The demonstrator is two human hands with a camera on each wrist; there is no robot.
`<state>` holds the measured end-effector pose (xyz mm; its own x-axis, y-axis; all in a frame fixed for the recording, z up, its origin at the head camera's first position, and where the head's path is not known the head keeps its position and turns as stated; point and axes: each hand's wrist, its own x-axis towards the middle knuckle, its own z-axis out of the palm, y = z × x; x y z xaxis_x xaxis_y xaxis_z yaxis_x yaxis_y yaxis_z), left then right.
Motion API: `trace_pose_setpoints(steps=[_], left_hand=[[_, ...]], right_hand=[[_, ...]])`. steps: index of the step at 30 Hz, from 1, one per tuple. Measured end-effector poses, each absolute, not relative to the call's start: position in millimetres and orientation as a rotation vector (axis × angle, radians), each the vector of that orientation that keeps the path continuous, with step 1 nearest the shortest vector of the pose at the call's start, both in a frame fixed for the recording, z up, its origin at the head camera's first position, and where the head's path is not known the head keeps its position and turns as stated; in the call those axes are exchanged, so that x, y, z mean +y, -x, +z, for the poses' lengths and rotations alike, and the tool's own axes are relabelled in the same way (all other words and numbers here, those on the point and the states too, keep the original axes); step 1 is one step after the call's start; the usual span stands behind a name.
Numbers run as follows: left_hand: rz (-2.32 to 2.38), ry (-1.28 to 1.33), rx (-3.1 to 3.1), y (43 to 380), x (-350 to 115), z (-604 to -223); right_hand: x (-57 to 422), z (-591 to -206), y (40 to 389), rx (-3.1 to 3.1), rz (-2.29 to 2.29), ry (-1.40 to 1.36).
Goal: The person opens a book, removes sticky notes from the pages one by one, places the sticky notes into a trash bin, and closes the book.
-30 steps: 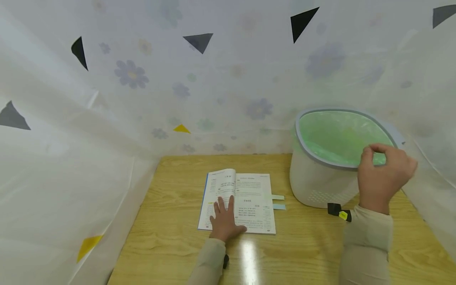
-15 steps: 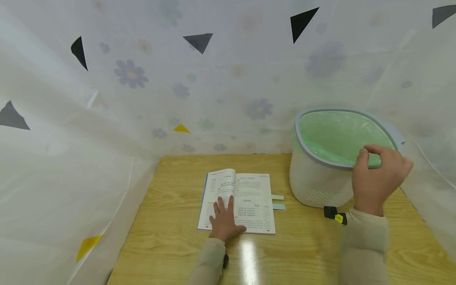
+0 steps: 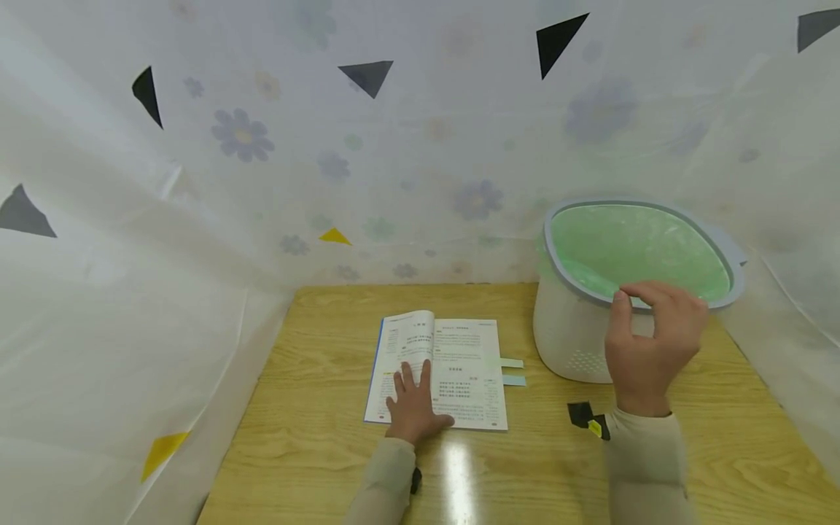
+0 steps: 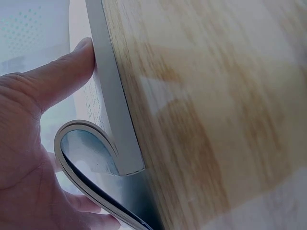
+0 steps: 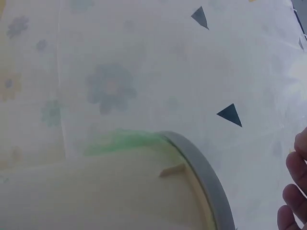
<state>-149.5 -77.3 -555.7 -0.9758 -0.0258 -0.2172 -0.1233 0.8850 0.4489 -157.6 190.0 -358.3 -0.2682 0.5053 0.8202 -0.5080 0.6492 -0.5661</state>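
An open book [image 3: 469, 350] with printed pages lies on the wooden table, a blue edge showing at its left. My left hand [image 3: 412, 412] rests on its lower middle, fingers spread and straight. In the left wrist view, that hand's thumb [image 4: 67, 72] touches the near edge of the thick page block [image 4: 115, 100], beside a curled-over part of the book. My right hand [image 3: 656, 343] is raised before the bin, thumb and index fingertips together. Nothing is visible between them. In the right wrist view only its curled fingers [image 5: 295, 182] show at the edge.
A white bin [image 3: 564, 335] with a grey rim [image 3: 731, 262] and a green liner [image 3: 630, 233] stands at the back right. Pale green [image 3: 512, 363] and blue [image 3: 514, 380] tabs stick out from the book's right side. Flower-patterned plastic sheeting [image 3: 407, 146] surrounds the wooden table [image 3: 315, 452].
My right hand has moved left and slightly down from the bin's front right rim, its thumb and index finger still together. The left hand and the book have stayed in place.
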Motion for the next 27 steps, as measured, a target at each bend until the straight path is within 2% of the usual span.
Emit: trace_pose_setpoints(steps=[10,19,27], left_hand=[[0.720,0.107,2.851,149,-77,-556],[0.715,0.108,2.856,148,-78,-553],[0.702,0.114,2.844,148,-77,-552]], right_hand=[[170,-378,156,-1.584,1.022,-0.340],[175,-399,157,-1.736,1.045,-0.461],[181,-433,167,-2.252,0.856,-0.479]])
